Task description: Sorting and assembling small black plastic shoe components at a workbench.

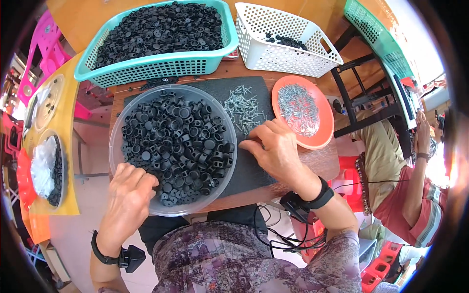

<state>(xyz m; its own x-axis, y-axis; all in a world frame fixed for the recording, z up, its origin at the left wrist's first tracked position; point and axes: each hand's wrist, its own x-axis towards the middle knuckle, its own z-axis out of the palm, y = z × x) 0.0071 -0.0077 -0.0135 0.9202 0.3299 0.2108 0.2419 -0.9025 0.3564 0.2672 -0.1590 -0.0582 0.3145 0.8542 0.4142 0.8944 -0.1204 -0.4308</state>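
Note:
A clear round plastic tub (113,146) holds a heap of small black plastic caps (181,141). My left hand (129,195) is closed at the tub's near left rim, its thumb side over the caps; what its fingers hold, if anything, is hidden. Just past the tub's right side, my right hand (274,146) is closed with the fingers bent down over a dark mat (249,176). Its fingertips point toward a loose pile of silvery screws (244,107), and any piece in them is hidden.
An orange plate (326,132) of screws stands to the right. Behind are a teal basket (146,66) heaped with black parts and a white basket (288,61) with a few. A yellow side table (68,185) is left. Another person's arm (415,190) shows at right.

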